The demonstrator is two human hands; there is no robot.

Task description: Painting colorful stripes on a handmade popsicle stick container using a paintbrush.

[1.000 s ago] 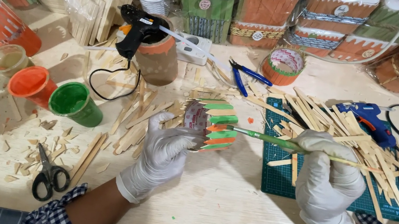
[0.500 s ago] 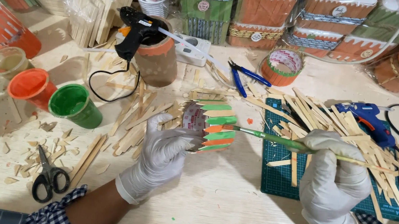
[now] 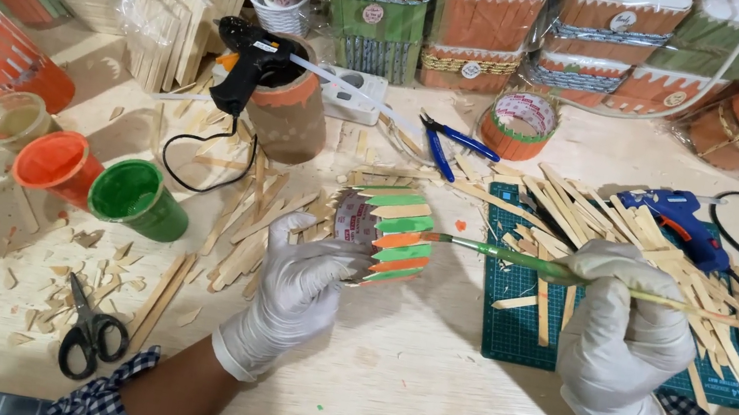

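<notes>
My left hand [image 3: 304, 286], in a white glove, holds a small round container [image 3: 390, 235] clad in wooden sticks, some painted green, some orange, some bare. It lies tilted with its open end toward my hand. In my right hand [image 3: 621, 323], also gloved, is a thin paintbrush [image 3: 518, 259] with a green-smeared handle. Its tip touches an orange stick on the container's side. A green paint cup [image 3: 137, 197] and an orange paint cup [image 3: 59, 163] stand to the left.
Loose wooden sticks [image 3: 619, 235] cover a green cutting mat [image 3: 517, 332]. A black glue gun [image 3: 254, 63] rests on a brown cylinder, a blue glue gun [image 3: 680, 220] lies at right. Scissors [image 3: 89, 332], blue pliers [image 3: 452, 142], tape rolls and finished boxes [image 3: 485, 20] surround the wooden table.
The container has stayed in my left hand. The brush tip has kept working on the container's side with only slight shifts of my right hand.
</notes>
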